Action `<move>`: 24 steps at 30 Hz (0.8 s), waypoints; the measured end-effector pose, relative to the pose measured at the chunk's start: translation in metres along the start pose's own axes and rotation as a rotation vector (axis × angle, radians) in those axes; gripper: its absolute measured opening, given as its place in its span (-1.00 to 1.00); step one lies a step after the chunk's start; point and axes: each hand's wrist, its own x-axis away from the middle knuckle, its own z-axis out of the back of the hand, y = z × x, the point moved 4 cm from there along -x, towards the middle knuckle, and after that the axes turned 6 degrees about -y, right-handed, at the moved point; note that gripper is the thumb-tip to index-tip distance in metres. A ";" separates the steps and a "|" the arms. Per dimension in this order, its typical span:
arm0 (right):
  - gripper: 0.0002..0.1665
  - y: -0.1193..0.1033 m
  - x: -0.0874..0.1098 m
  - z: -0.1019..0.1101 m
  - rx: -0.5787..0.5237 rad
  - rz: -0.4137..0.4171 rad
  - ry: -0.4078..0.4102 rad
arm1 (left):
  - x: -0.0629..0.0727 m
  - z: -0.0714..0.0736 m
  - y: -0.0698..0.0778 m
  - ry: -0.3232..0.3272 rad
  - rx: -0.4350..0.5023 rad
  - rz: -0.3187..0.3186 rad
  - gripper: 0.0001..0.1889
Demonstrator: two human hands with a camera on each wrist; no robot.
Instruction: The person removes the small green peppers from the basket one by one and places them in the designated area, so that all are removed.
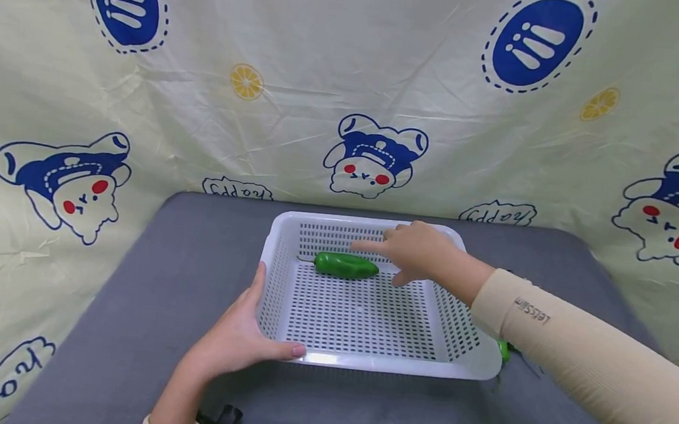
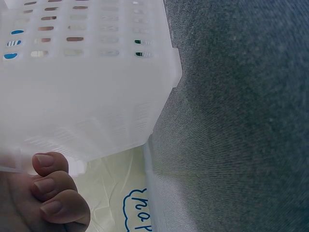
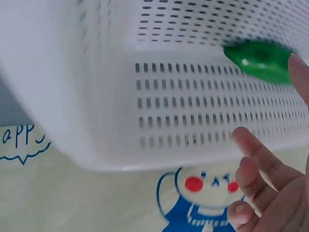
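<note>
A white perforated plastic basket [image 1: 363,362] stands on the grey cloth. My left hand [image 1: 237,338] holds its left end, the thumb on the near rim and a finger up along the left side. Curled fingers [image 2: 55,193] show at the rim in the left wrist view. One long green pepper [image 1: 345,266] lies in the basket near the far wall, its stem toward the left. Over the far right part of the basket, my right hand [image 1: 417,251] holds nothing. Its index finger points left above the pepper, and the thumb is lower, near the pepper's blunt end.
More green [image 1: 504,349] with thin stems shows beside the basket's right side, partly hidden by the right sleeve [image 1: 570,347]. The grey table cloth [image 1: 202,260] extends around the basket. A printed curtain [image 1: 305,54] hangs behind the table. A black object [image 1: 227,423] is by the left wrist.
</note>
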 end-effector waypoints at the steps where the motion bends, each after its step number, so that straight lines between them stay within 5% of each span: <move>1: 0.17 -0.003 -0.005 -0.002 0.023 0.000 -0.017 | 0.000 0.000 0.000 0.000 0.003 0.000 0.54; 13: 0.28 -0.022 -0.043 -0.021 0.176 -0.047 -0.174 | 0.000 -0.001 0.000 -0.007 0.006 0.014 0.53; 24: 0.30 -0.034 -0.049 -0.023 0.186 -0.027 -0.139 | 0.000 0.001 0.000 -0.008 0.020 0.011 0.52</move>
